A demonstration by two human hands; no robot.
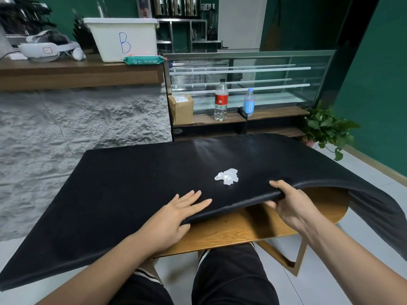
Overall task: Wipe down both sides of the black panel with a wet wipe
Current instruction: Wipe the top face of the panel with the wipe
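Note:
A large black panel (pixel 132 183) lies across a small wooden table (pixel 231 232) and overhangs it on both sides. A crumpled white wet wipe (pixel 227 176) rests loose on its top face, right of the middle. My left hand (pixel 176 219) grips the near edge, fingers flat on top and thumb underneath. My right hand (pixel 290 203) pinches the near edge further right, thumb on top and fingers below, and that edge is raised off the table. The panel's right end droops toward the floor.
A stone-faced counter at the left carries a white bin marked B (pixel 123 39) and a green wet wipe pack (pixel 144 60). Behind the table stands a glass display case with two bottles (pixel 221 100) and a cardboard box (pixel 181 108). A potted plant (pixel 326 128) sits at the right.

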